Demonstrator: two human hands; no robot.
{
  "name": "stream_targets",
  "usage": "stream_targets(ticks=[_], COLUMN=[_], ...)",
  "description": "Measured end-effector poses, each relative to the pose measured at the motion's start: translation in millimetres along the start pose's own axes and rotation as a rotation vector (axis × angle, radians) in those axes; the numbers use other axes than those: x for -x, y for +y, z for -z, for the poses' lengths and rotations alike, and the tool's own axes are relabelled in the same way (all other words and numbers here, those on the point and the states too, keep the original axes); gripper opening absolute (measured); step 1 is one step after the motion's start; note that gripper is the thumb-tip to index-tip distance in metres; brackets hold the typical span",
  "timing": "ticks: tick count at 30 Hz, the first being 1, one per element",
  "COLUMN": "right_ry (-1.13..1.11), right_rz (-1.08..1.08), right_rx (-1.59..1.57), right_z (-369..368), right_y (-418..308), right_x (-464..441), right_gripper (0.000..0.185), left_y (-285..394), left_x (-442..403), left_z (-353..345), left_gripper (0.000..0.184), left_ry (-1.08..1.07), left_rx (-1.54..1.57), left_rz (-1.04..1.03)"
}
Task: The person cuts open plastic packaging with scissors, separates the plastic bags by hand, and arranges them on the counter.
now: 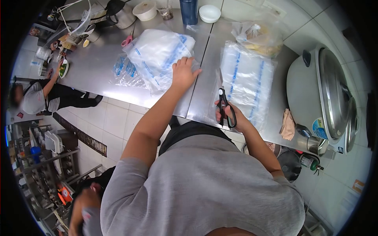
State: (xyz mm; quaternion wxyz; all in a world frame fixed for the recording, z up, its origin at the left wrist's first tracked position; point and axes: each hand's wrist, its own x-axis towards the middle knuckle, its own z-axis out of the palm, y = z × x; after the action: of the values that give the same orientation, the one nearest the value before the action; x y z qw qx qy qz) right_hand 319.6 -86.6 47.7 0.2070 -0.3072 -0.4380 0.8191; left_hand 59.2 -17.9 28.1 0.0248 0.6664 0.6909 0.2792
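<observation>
My left hand (184, 73) lies with its fingers stretched out on the lower right edge of a stack of clear plastic bags (155, 49) with blue print. In my right hand (235, 117) is a pair of scissors (221, 95) with black handles, its blades pointing away from me. Just right of the blades lies a second flat pack of clear plastic bags (248, 78) with blue printed stripes. A crumpled clear wrapper (125, 70) with blue print sits partly beside the left stack. Pink-handled scissors (127, 40) rest beyond it.
Steel tables (94, 67) meet at a seam. A large rice cooker (305, 84) stands at the right beside a brown cloth (288, 125). Along the back are a bag of yellowish food (264, 41), a white bowl (210, 14) and a blue container (189, 11). Two people are at the left.
</observation>
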Motion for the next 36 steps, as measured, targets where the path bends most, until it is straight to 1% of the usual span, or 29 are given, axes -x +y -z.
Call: stream_targets(ticks=[1, 4, 5, 7, 9, 13, 16, 19, 22, 25, 28, 31, 34, 35, 36], right_ry=[-0.014, -0.082, -0.109, -0.18, -0.215, -0.269, -0.309, -0.351, -0.345, -0.32, -0.318, -0.308, -0.289, -0.273, -0.279], right_rz=[-0.059, -0.118, -0.112, -0.134, -0.15, -0.175, -0.175, -0.156, -0.199, -0.226, -0.219, -0.23, -0.21, -0.202, -0.202], right_rx=[0.004, -0.021, 0.023, -0.034, -0.054, -0.051, -0.142, -0.223, -0.239, -0.215, -0.214, -0.204, -0.294, -0.304, -0.285], right_z=[-1.4, -5.8, -5.3, -5.9, -12.1, -18.4, -19.5, -23.9, -26.0, -31.1, -35.2, -36.0, -29.9, -28.3, -27.6], right_y=[0.1, -2.5, -3.8, -7.7, -16.2, -22.3, -20.4, -26.7, -27.0, -27.2, -29.6, -31.0, -23.1, -21.4, -19.9], right_x=[-4.8, -21.4, -28.7, -42.4, -49.8, -58.3, -60.5, -59.5, -60.4, -62.1, -64.8, -68.8, -78.4, -79.4, -80.7], right_gripper=[0.081, 0.087, 0.089, 0.091, 0.094, 0.094, 0.096, 0.096, 0.096, 0.096, 0.095, 0.092, 0.088, 0.086, 0.086], left_y=[-1.9, -14.7, -17.0, -5.6, -2.2, -0.6, -4.9, -9.3, -13.1, -5.5, -6.6, -4.4, 2.2, 2.2, 1.2], left_x=[-4.5, -8.3, -6.5, -2.9, 1.9, 3.8, 6.7, 8.3, 5.8, 8.3, 12.0, 12.9, 17.4, 18.8, 20.8], left_z=[-6.8, -10.9, -11.1, 9.4, 13.8, 20.1, 23.1, 25.8, 30.4, 38.9, 43.2, 44.8, 52.1, 52.6, 52.7], left_gripper=[0.032, 0.017, 0.014, 0.009, 0.009, 0.012, 0.016, 0.018, 0.023, 0.026, 0.031, 0.035, 0.037, 0.034, 0.034], left_ry=[0.02, 0.008, 0.018, 0.031, 0.051, 0.112, 0.074, 0.091, 0.043, 0.101, 0.069, 0.092, 0.031, 0.056, 0.035], left_rx=[0.015, 0.026, 0.086, 0.204, 0.155, 0.106, 0.099, 0.145, 0.368, 0.283, 0.115, 0.056, 0.028, 0.034, 0.033], left_rz=[0.016, 0.073, 0.087, 0.115, 0.076, -0.005, 0.038, 0.037, 0.185, 0.087, -0.098, -0.264, -0.265, -0.271, -0.255])
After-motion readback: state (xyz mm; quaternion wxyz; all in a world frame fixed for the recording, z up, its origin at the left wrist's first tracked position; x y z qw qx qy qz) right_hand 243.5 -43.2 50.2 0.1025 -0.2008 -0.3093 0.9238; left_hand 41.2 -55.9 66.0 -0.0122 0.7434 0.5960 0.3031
